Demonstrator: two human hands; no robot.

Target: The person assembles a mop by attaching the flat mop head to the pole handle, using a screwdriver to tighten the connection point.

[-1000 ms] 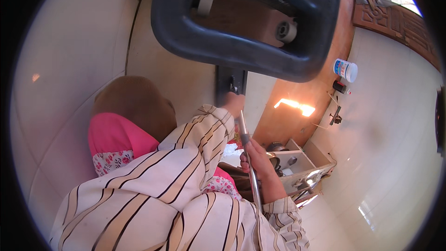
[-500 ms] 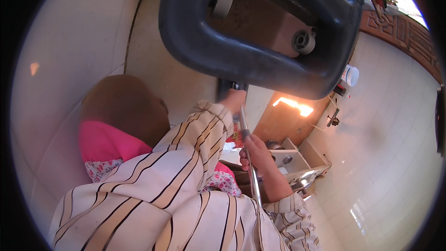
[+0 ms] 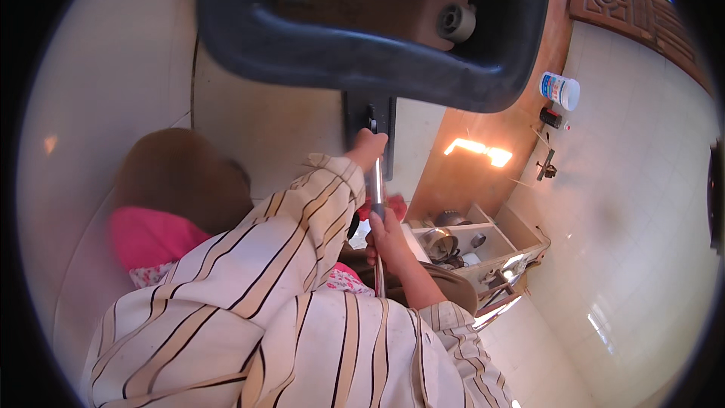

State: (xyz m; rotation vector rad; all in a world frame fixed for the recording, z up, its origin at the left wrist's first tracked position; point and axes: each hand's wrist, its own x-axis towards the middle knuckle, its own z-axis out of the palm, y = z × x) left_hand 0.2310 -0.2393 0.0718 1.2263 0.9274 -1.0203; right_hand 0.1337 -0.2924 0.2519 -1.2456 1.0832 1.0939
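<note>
A slim metal mop pole (image 3: pixel 378 174) runs up from my body, and both my hands are closed round it. My left hand (image 3: pixel 368 149) grips its upper end, close to the joint of a dark flat mop head (image 3: pixel 389 159). Lower down, at a dark collar on the pole, my right hand (image 3: pixel 389 242) is wrapped round the shaft. The mop head lies on pale floor tiles, its far end hidden by a big dark plastic frame (image 3: pixel 362 60). That frame is a rounded ring with small wheels (image 3: pixel 457 23) visible inside it.
An open-topped cabinet (image 3: pixel 495 245) holding pots and small items stands to the right. A white tub (image 3: pixel 560 91), a dark bottle (image 3: pixel 553 118) and a brown wooden panel (image 3: pixel 461 181) are beyond it. Tiled wall (image 3: pixel 113 106) borders the left. My bent knee (image 3: pixel 181 174) is nearby.
The view has shifted, so the dark frame sits higher and further left. More of the mop head shows below it. Both hands keep their hold on the pole, which looks more upright.
</note>
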